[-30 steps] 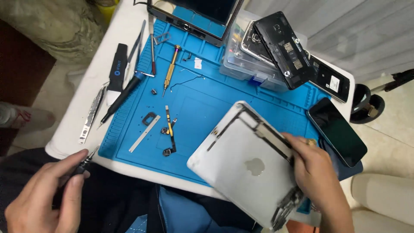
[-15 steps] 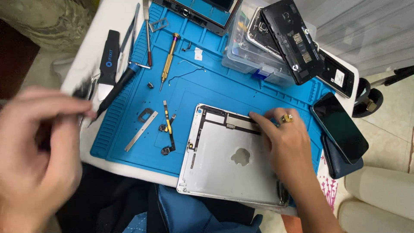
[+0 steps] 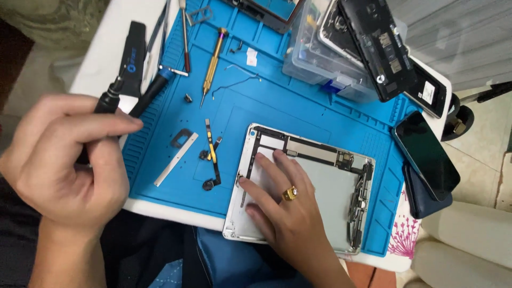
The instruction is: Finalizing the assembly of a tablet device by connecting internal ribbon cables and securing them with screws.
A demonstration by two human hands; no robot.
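An opened silver tablet shell (image 3: pixel 330 186) lies flat on the blue work mat (image 3: pixel 298 106), its inside facing up, with circuit boards along the top and right edges. My right hand (image 3: pixel 282 208), a gold ring on one finger, rests flat on the shell's left half with fingers spread. My left hand (image 3: pixel 69 160) is raised over the table's left edge and grips a thin black tool (image 3: pixel 109 98) between thumb and fingers, tip pointing up and away.
On the mat lie a flex cable (image 3: pixel 212 154), a metal strip (image 3: pixel 176 159), a gold screwdriver (image 3: pixel 212 64) and a black-and-blue screwdriver (image 3: pixel 152 90). A clear parts box (image 3: pixel 314 58) carries a stripped phone frame (image 3: pixel 378 48). A black phone (image 3: pixel 426 154) sits at the right edge.
The tablet shell went from tilted in my right hand to lying flat on the mat, hand now pressing on it. My left hand rose with the black tool.
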